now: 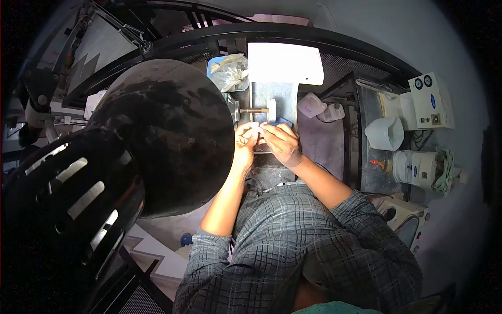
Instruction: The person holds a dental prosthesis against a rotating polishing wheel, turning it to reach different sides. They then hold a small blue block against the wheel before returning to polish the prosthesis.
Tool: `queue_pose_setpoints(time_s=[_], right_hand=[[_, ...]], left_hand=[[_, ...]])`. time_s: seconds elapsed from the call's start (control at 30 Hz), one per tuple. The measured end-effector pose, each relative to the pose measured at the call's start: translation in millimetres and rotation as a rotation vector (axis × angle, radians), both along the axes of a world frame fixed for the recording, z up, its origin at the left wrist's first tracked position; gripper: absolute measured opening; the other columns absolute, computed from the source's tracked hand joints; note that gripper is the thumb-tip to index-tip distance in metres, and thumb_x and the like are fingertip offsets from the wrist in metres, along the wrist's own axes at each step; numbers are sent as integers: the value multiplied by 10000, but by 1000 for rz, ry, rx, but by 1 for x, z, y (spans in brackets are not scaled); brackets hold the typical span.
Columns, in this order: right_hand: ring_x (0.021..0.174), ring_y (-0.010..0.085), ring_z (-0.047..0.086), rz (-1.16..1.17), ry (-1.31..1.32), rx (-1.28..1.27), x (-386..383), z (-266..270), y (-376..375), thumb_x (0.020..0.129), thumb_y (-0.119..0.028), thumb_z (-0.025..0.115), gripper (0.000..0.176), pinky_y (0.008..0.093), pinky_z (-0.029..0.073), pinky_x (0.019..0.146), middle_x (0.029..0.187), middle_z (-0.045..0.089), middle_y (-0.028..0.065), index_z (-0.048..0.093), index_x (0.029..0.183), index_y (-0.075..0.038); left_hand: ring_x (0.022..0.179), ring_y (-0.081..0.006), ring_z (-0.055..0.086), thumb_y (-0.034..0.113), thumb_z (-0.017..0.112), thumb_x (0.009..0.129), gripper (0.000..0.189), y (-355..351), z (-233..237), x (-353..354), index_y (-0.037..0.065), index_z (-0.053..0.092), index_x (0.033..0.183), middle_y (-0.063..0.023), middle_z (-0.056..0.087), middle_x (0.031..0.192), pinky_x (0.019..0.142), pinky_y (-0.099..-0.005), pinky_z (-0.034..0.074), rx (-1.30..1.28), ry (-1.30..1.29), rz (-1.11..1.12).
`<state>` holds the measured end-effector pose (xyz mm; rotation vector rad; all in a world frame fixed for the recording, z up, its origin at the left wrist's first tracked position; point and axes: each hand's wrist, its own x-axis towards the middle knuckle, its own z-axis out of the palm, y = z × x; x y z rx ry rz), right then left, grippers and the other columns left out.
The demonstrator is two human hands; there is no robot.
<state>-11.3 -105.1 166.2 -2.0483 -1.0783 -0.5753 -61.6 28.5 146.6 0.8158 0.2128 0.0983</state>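
Note:
Under bright lamp light, my left hand point(244, 140) and my right hand point(283, 142) meet with fingers pinched together. Between the fingertips there seems to be a small pale thing, too small and overexposed to name. Just beyond the hands, a white wheel point(272, 111) sits on the brass-coloured spindle point(254, 110) of a bench machine point(232, 108). The hands are on the near side of the wheel and look apart from it. Something blue point(284, 122) lies behind my right fingers, partly hidden by them.
A large black lamp shade point(167, 131) fills the left side, close to my left forearm. Behind the wheel are a white panel point(285, 62) and a blue bin point(213, 65) holding a plastic bag point(232, 72). At right stand a white jug point(384, 133), a gauge box point(431, 100) and plastic containers point(312, 105).

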Motion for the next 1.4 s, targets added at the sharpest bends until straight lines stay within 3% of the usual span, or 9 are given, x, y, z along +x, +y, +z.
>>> queue_pose_setpoints(time_s=[0.37,0.47,0.53,0.67,0.73,0.83,0.97,1.13,1.4], right_hand=[[833,249,594,-95,292,58,-7,17,0,739,-25,670,183,311,469,739,1003,635,94,672,923,-16],[825,217,613,-91,297,107,-5,13,0,750,-7,658,192,288,488,711,1041,614,100,665,942,-13],[862,215,615,-61,679,292,-9,16,2,777,10,626,165,276,516,649,1065,575,127,650,940,0],[861,182,614,-60,739,315,-3,-7,-2,781,34,605,159,251,521,592,1035,548,121,634,936,17],[825,164,620,-79,981,380,-3,-6,-3,761,32,624,157,238,510,607,943,548,107,631,918,19],[643,87,601,-112,812,208,5,-41,-12,786,35,621,160,210,478,521,946,539,73,619,945,46],[622,107,584,-123,969,41,11,-35,-19,800,35,605,110,206,452,547,786,584,44,620,909,35],[537,117,589,-157,1487,317,19,-58,-21,832,9,603,57,230,472,493,712,644,88,623,859,55],[529,134,595,-373,1625,438,29,-88,-13,787,-11,654,73,243,490,449,688,635,93,629,809,54]], left_hand=[[864,-135,614,44,524,908,154,-1,-11,7,-1,538,1056,-84,645,943,749,-258,509,156,-81,24],[852,-144,621,47,520,911,155,-2,-9,9,-8,534,1056,-93,646,944,745,-264,513,169,-67,8],[837,-149,625,46,517,912,157,-3,-15,11,-14,537,1056,-97,646,943,738,-270,519,170,-53,4],[795,-156,633,38,511,913,161,-7,-32,15,-31,559,1050,-101,646,937,716,-283,535,219,31,9],[792,-156,633,37,513,912,161,-9,-43,17,-34,567,1046,-98,646,927,714,-283,537,227,52,2],[773,-145,627,40,516,912,160,-14,-56,20,-39,578,1036,-86,647,902,697,-273,540,237,83,-3],[741,-128,615,57,511,919,159,-17,-79,25,-36,582,1027,-74,645,879,643,-254,532,296,55,-30],[650,-126,608,70,506,924,117,-30,-88,29,-11,589,938,-66,638,810,569,-257,522,258,259,-75],[629,-150,582,24,463,912,128,-36,-102,50,11,583,868,-68,619,770,530,-284,497,36,504,-75]])
